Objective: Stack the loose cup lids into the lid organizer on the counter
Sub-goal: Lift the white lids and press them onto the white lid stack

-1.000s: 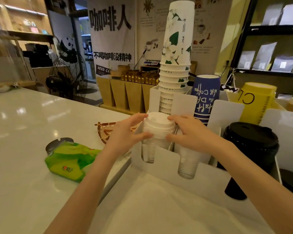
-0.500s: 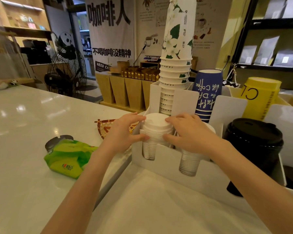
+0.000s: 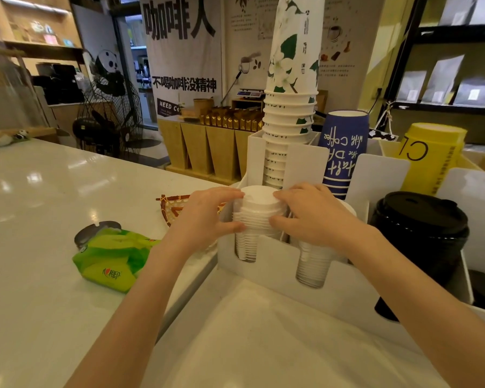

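Observation:
A stack of white cup lids [image 3: 259, 211] stands in the leftmost front slot of the white lid organizer [image 3: 266, 278] on the counter. My left hand [image 3: 205, 217] grips the stack from the left, thumb below and fingers on the top rim. From the right, my right hand [image 3: 311, 214] clasps the same stack. A second slot beside it holds more white lids [image 3: 312, 264], partly hidden under my right wrist. Black lids [image 3: 420, 219] fill the slot to the right.
Behind the lids stand tall stacks of flowered white cups [image 3: 290, 107], blue cups [image 3: 342, 152] and yellow cups [image 3: 429, 155]. A green tissue pack [image 3: 109, 259] and a woven basket [image 3: 174, 208] lie on the white counter [image 3: 39, 205] to the left.
The stack of white lids has sunk a little deeper into its slot, and both hands have followed it down, staying clasped on its sides.

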A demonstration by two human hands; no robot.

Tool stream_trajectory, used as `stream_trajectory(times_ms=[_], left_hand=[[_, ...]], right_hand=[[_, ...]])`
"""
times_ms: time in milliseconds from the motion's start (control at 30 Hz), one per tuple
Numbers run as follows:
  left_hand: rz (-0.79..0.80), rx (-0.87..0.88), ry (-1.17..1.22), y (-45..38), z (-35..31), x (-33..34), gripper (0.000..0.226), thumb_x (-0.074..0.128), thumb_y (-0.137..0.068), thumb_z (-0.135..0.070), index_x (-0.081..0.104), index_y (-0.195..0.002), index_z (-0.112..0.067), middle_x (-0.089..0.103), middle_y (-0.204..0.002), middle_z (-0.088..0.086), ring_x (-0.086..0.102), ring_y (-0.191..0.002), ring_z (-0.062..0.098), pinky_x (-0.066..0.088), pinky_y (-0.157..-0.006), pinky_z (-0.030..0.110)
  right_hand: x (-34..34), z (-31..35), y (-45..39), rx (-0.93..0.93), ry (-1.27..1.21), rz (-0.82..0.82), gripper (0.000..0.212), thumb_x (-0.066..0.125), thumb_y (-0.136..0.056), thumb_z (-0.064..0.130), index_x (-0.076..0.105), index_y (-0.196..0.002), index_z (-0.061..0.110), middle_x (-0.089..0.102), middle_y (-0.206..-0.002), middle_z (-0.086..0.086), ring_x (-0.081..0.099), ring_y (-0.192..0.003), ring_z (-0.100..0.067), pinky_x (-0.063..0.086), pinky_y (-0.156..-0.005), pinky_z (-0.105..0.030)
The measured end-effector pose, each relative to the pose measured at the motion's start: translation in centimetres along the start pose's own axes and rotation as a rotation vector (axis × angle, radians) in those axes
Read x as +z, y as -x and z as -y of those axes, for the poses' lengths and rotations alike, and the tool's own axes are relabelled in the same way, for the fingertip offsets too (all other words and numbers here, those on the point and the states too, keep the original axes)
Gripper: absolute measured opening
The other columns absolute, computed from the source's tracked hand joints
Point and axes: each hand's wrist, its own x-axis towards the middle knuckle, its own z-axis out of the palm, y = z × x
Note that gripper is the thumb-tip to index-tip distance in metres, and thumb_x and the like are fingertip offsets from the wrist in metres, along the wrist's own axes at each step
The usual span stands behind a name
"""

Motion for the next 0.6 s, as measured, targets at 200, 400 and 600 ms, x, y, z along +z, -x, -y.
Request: stream_trajectory(times_ms=[200,400,600], left_hand=[[-0.016,0.033,-0.001,0.1,-0.2,-0.2,0.056,0.075,-0.068,-0.022,0.055,-0.12,-0.024,0.059,-0.129,0.0,0.052,-0.119,0.017,0.04,-0.105,0.046],[0.025,0.049,-0.092,0.1,-0.9,-0.2,0.051,0.074,-0.069,-0.022,0.057,-0.118,-0.021,0.061,-0.125,0.001,0.054,-0.113,0.016,0.044,-0.102,0.04],[0.077,-0.007,-0.124,0.0,-1.2,-0.3,0.053,0.072,-0.071,-0.02,0.054,-0.121,-0.02,0.059,-0.127,0.001,0.053,-0.112,0.016,0.043,-0.102,0.037]], right_hand=[[0.6,0.5,0.9,-0.014,0.07,-0.064,0.044,0.04,-0.087,0.042,0.053,-0.115,0.011,0.062,-0.116,-0.009,0.046,-0.112,-0.024,0.025,-0.105,-0.042],[0.5,0.2,0.7,-0.008,0.055,-0.039,0.047,0.043,-0.086,0.043,0.05,-0.121,0.012,0.059,-0.123,-0.009,0.043,-0.118,-0.024,0.024,-0.107,-0.044],[0.4,0.4,0.6,-0.002,0.061,-0.023,0.05,0.043,-0.086,0.047,0.049,-0.123,0.013,0.057,-0.125,-0.008,0.042,-0.119,-0.024,0.024,-0.107,-0.045]])
